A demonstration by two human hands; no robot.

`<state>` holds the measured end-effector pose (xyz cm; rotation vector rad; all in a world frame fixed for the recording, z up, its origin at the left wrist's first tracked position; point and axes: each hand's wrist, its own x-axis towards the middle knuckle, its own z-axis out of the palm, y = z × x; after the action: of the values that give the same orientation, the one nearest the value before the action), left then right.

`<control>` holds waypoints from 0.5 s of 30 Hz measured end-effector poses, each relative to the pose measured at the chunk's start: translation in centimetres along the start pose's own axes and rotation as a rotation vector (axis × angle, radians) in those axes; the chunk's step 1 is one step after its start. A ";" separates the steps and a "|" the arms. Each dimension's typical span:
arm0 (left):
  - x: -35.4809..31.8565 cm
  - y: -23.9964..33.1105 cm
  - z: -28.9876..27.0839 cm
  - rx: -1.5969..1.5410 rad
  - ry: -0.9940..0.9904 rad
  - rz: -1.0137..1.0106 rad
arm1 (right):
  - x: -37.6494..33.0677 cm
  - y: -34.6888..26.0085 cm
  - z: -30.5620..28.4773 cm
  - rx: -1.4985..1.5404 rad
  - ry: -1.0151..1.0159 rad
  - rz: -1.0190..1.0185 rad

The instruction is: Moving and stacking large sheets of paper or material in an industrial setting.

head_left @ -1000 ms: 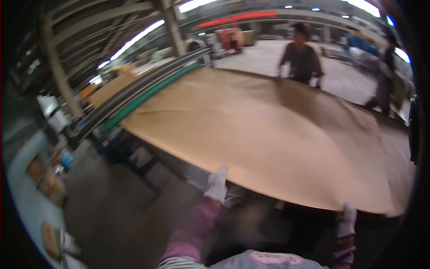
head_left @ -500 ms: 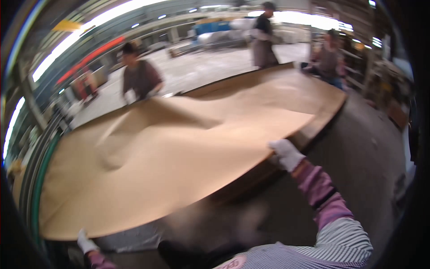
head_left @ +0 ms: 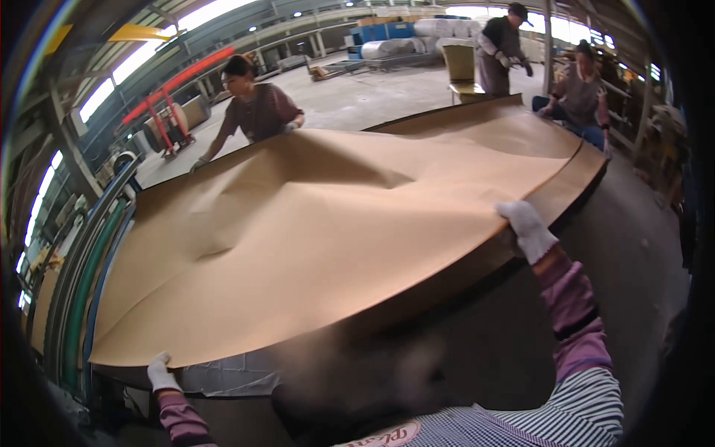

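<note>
Compared with half a second ago, see the right hand (head_left: pixel 527 227) a little higher in view and further out toward 3 o'clock, the left hand (head_left: pixel 160 372) slightly higher at 8 o'clock, and the arms of the far-side co-worker (head_left: pixel 257 112) at 11 o'clock spread wider. Find the large brown sheet (head_left: pixel 335 246) across the middle of the view, buckled into ridges, lying beyond both hands: toward 1 o'clock from the left hand, toward 10 o'clock from the right hand. Trace its long axis from 8 to 2 o'clock, with the left hand nearer the 8 o'clock end, near the green roller (head_left: pixel 79 316), and the right hand nearer the 2 o'clock end, toward the bending co-worker (head_left: pixel 585 93). Note both hands, in pale gloves, well apart on the near edge: the right hand closed around that edge, the left hand pinching close to the corner, apparently with thumb above and fingers hidden beneath. For writing, find only script lettering on the pink-edged oval patch (head_left: pixel 391 434) at 6 o'clock, on the checked apron (head_left: pixel 462 428), partly cut off by the lower rim; make out no legible label on the sheet
</note>
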<state>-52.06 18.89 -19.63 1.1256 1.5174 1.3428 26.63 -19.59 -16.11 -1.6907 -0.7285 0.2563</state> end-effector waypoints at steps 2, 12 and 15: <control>0.6 -1.3 -0.1 -0.041 0.115 -0.107 | 1.0 3.4 -3.3 -0.039 0.026 -0.052; -17.4 -6.2 18.9 -0.443 -0.405 -0.289 | -4.0 9.1 -12.4 0.614 0.546 -0.018; -23.6 -5.7 25.3 0.325 -0.588 0.637 | -12.7 4.4 6.0 0.597 0.467 0.357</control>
<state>-21.87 3.11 -28.09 2.1167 0.9839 1.0051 14.98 -22.62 -24.50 -1.2218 0.0153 0.2782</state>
